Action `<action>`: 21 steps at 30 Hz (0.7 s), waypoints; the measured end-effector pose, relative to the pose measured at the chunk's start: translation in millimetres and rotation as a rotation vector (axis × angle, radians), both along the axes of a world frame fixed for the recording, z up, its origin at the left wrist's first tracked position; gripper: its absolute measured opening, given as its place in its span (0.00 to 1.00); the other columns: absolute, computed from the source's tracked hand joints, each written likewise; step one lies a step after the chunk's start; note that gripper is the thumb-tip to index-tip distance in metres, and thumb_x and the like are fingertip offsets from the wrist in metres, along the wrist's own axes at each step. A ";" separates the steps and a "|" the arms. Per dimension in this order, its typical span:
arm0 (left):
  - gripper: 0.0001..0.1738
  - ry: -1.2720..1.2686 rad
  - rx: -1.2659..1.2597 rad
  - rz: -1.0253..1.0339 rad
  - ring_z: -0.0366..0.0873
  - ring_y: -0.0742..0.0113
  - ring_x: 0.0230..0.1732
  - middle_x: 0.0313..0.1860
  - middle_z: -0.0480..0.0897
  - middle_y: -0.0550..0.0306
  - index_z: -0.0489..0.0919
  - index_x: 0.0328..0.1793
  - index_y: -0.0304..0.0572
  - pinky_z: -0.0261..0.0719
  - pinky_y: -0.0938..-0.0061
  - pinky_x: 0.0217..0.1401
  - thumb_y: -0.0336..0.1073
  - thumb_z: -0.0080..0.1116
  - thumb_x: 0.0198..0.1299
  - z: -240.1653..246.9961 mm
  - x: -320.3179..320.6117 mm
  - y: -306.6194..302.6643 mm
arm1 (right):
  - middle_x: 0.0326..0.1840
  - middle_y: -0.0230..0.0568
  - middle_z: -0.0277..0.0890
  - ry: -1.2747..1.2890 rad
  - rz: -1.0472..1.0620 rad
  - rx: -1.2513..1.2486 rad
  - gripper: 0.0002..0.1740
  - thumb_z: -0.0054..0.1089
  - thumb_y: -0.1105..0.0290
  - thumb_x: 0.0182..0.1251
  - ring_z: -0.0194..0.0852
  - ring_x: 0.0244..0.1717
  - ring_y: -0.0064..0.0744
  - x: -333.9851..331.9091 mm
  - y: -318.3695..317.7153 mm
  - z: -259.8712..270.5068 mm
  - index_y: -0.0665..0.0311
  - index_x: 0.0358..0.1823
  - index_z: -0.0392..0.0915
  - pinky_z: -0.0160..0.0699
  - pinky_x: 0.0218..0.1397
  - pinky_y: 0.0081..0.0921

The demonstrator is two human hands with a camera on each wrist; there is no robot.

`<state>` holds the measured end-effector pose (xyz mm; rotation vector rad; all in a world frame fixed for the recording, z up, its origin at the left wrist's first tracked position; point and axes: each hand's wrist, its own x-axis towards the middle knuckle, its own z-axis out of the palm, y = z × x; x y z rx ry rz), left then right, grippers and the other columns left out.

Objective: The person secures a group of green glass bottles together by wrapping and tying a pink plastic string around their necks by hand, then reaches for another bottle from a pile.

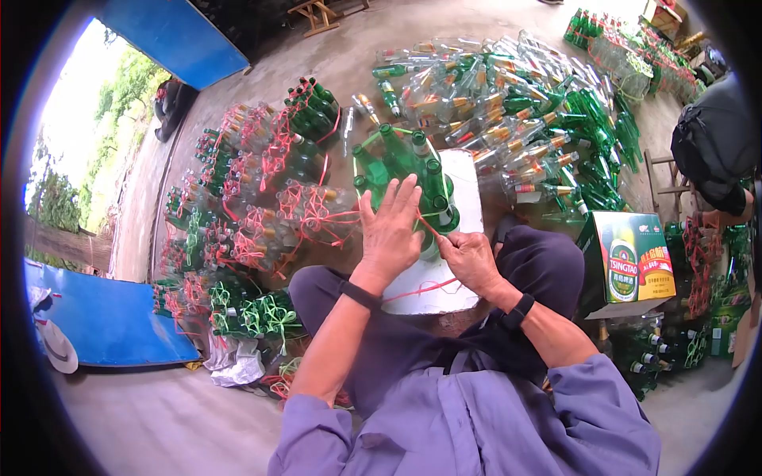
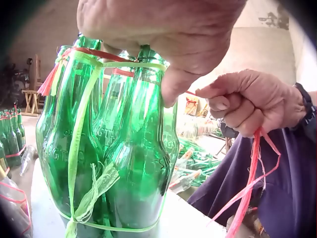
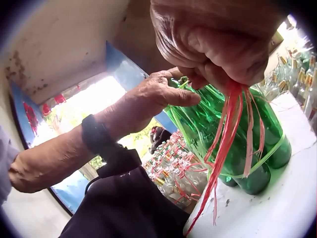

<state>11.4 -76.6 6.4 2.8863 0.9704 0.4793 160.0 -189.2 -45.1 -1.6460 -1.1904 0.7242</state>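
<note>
A bundle of several green glass bottles [image 1: 395, 151] stands upright on a white block [image 1: 464, 174] between the person's knees. Green twine [image 2: 81, 131] runs round the bottles low down and at the necks, with a frayed knot on one side. A red string [image 2: 91, 52] also crosses the necks. The left hand [image 1: 391, 226] lies over the bottle tops, fingers extended, thumb down beside a neck. Close by on the right, the right hand [image 1: 474, 262] pinches the red string between thumb and curled fingers, drawn taut from the bundle. Loose red strands [image 3: 228, 124] hang below that hand.
Tied bottle bundles [image 1: 246, 198] crowd the floor on the left. A large heap of loose bottles [image 1: 508, 111] lies ahead and to the right. A Tsingtao carton [image 1: 631, 262] stands by the right knee. Blue door panels [image 1: 103, 317] flank the doorway.
</note>
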 end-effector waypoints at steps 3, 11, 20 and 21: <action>0.43 0.015 0.000 0.004 0.58 0.56 0.85 0.86 0.62 0.59 0.70 0.79 0.44 0.39 0.40 0.84 0.38 0.67 0.52 -3.1 -2.2 0.7 | 0.21 0.61 0.68 0.027 -0.022 0.036 0.21 0.62 0.66 0.72 0.59 0.18 0.52 -3.2 -2.3 8.3 0.75 0.24 0.73 0.67 0.26 0.43; 0.43 -0.004 0.001 0.008 0.57 0.57 0.86 0.87 0.60 0.60 0.72 0.78 0.45 0.41 0.41 0.84 0.39 0.66 0.51 -6.6 -4.8 1.4 | 0.19 0.59 0.66 -0.189 0.037 0.116 0.20 0.65 0.69 0.72 0.55 0.18 0.53 7.5 -0.2 31.9 0.73 0.23 0.74 0.66 0.22 0.38; 0.40 -0.048 -0.045 0.008 0.57 0.53 0.85 0.85 0.62 0.56 0.72 0.75 0.41 0.50 0.44 0.80 0.32 0.65 0.51 -6.9 -1.8 -0.4 | 0.23 0.62 0.76 -0.383 0.221 0.105 0.13 0.63 0.72 0.66 0.79 0.26 0.62 35.9 11.5 70.9 0.71 0.25 0.78 0.79 0.31 0.46; 0.42 -0.030 -0.041 0.012 0.57 0.55 0.85 0.86 0.61 0.57 0.72 0.76 0.42 0.49 0.44 0.80 0.34 0.65 0.50 -7.7 -1.6 0.8 | 0.23 0.62 0.76 -0.379 0.224 0.104 0.13 0.63 0.72 0.66 0.79 0.26 0.62 39.2 15.7 68.0 0.71 0.25 0.78 0.79 0.31 0.46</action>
